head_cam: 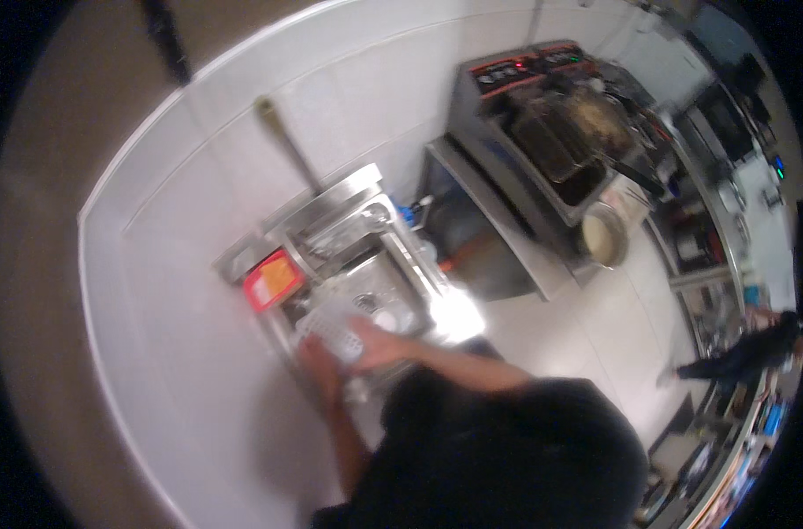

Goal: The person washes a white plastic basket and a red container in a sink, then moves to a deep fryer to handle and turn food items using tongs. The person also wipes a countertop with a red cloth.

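Both hands hold a translucent white plastic container with a slotted or perforated side (329, 327) over the near left part of a stainless steel sink (391, 281). My left hand (319, 364) grips its near left side. On its right side are the fingers of my right hand (375, 344), blurred by motion. A small round white thing (385, 321) lies in the basin beside my right hand, too blurred to name. Left of the basin sits a red tray (256, 294) with a yellow-orange item (277, 274), perhaps a sponge, in it. The container's contents are not clear.
A long pole-like handle (289, 142) leans against the white wall behind the sink. To the right stands a deep fryer (540, 132) with wire baskets; a metal pot (603, 235) is beside it. Farther right, a person in dark clothes (745, 350) is near shelving.
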Tool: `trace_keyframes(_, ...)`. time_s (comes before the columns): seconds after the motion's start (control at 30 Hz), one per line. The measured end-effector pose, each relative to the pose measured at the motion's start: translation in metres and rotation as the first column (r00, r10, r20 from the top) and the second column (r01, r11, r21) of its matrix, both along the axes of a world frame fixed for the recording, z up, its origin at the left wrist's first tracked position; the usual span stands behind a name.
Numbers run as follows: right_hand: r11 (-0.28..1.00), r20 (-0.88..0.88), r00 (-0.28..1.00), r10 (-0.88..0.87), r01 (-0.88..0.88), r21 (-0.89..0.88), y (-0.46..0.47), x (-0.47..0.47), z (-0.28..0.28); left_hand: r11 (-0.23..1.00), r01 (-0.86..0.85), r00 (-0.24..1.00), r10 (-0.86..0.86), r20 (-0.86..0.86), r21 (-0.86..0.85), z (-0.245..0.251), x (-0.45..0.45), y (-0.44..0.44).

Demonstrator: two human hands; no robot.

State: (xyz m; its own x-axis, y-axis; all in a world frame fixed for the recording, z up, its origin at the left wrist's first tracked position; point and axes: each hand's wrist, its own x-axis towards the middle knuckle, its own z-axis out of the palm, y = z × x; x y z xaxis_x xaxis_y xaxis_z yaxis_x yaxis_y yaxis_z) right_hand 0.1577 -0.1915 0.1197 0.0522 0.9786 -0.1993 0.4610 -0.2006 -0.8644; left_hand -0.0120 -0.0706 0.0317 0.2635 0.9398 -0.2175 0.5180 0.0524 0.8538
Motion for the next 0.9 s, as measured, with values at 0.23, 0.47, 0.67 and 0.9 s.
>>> trace_keyframes(0.23,0.884,0.045,0.949,-0.313,0.273,0.379,-0.006,0.002,-0.067,0.972,0.147,0.987,-0.131,-0.098,0.186,0.003,0.036,-0.011)
trace_keyframes(0.47,0.817,0.249,0.797,-0.55,0.576,-0.036,-0.021,0.034,-0.001,0.835,0.112,0.99,-0.044,-0.137,0.538,0.053,0.031,-0.022)
trace_keyframes(0.67,0.705,0.188,0.68,-0.709,0.686,0.181,-0.022,0.016,-0.017,0.688,0.051,0.995,0.027,-0.095,0.724,0.039,0.034,-0.029)
trace_keyframes(0.9,0.634,0.459,0.478,-0.749,0.716,0.291,-0.029,0.0,-0.02,0.733,0.177,0.983,-0.105,-0.148,0.657,0.034,0.05,-0.046)
